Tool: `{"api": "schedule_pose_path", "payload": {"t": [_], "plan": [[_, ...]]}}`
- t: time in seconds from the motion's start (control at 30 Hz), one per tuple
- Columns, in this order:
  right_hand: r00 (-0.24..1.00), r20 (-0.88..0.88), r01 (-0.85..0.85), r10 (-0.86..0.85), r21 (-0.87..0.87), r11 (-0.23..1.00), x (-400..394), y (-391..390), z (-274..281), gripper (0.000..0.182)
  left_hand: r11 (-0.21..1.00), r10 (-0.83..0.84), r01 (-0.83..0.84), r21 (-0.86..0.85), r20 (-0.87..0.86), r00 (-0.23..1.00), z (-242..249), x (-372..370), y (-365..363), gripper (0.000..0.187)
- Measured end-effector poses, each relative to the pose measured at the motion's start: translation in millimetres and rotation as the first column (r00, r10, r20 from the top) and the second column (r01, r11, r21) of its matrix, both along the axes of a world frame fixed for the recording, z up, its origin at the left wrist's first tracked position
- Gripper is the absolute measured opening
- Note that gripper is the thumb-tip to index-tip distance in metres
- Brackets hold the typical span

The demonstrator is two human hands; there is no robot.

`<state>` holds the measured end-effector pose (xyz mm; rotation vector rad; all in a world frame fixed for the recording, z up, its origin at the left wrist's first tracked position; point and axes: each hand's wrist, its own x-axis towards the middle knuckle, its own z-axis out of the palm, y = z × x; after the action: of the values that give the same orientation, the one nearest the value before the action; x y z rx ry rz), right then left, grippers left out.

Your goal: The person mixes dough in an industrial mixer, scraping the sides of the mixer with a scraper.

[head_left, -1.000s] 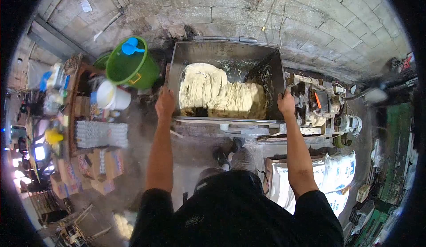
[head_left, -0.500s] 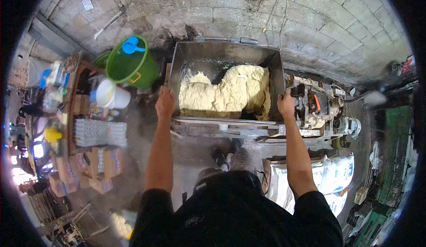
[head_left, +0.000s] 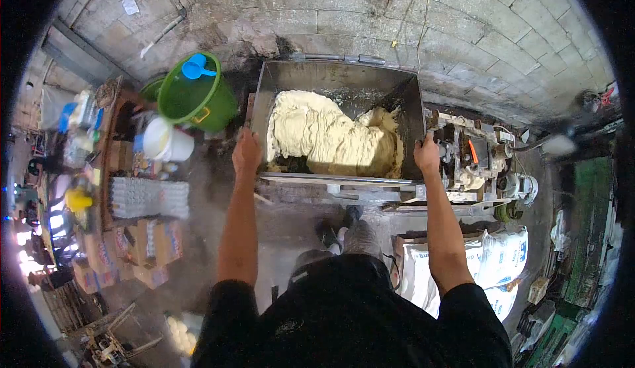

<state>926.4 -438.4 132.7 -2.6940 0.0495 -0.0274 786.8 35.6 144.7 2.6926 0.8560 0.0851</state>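
Observation:
A large mass of pale yellow dough lies in a rectangular metal mixing trough. It bulges high at the trough's left and slopes down to the right, with a smaller lump at the right wall. My left hand is closed on the trough's left edge near the front corner. At the right front corner, my right hand has its fingers curled round the trough's edge. Neither hand touches the dough. What turns the dough is hidden under it.
A green bucket with a blue scoop and a white bucket stand left. Egg trays and cartons are lower left. Machinery adjoins the trough's right side. White sacks lie below it.
The dough has shifted and turned in the trough: its high part was at the right and is now at the left. Both hands have stayed on the trough's edges.

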Motion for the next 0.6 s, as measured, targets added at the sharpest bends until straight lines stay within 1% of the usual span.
{"api": "schedule_pose_path", "payload": {"t": [0.1, 0.2, 0.3, 0.4, 0.5, 0.6], "plan": [[0.999, 0.029, -0.022, 0.023, -0.004, 1.000, 0.4, -0.1, -0.8, 0.027, 1.000, 0.011, -0.011, -0.025, 0.009, 1.000, -7.7, 1.0, 4.5, 0.027], [0.997, -0.079, 0.024, -0.024, 0.000, 1.000, 1.2, 2.2, 5.8, 0.030, 0.999, 0.030, -0.030, -0.014, 0.000, 1.000, -9.1, 1.8, 4.1, 0.029], [0.999, -0.040, 0.017, -0.016, 0.016, 1.000, 4.0, -1.5, -4.6, 0.030, 1.000, 0.013, -0.012, -0.017, 0.056, 0.998, -5.7, -0.4, 1.2, 0.032], [0.998, -0.060, 0.011, -0.011, -0.006, 1.000, -3.3, 6.0, 14.2, 0.029, 0.998, 0.031, -0.030, -0.054, 0.027, 0.999, -5.6, -0.6, 2.8, 0.031], [1.000, -0.010, -0.018, 0.018, 0.015, 1.000, -1.4, 1.2, 4.5, 0.033, 0.998, 0.031, -0.028, -0.063, 0.041, 0.999, -5.8, -0.6, 2.3, 0.030], [0.995, -0.102, 0.001, -0.001, 0.004, 1.000, -0.7, 3.7, 12.0, 0.037, 1.000, -0.014, 0.014, -0.001, 0.075, 0.997, -20.6, -0.9, 7.9, 0.030]]}}
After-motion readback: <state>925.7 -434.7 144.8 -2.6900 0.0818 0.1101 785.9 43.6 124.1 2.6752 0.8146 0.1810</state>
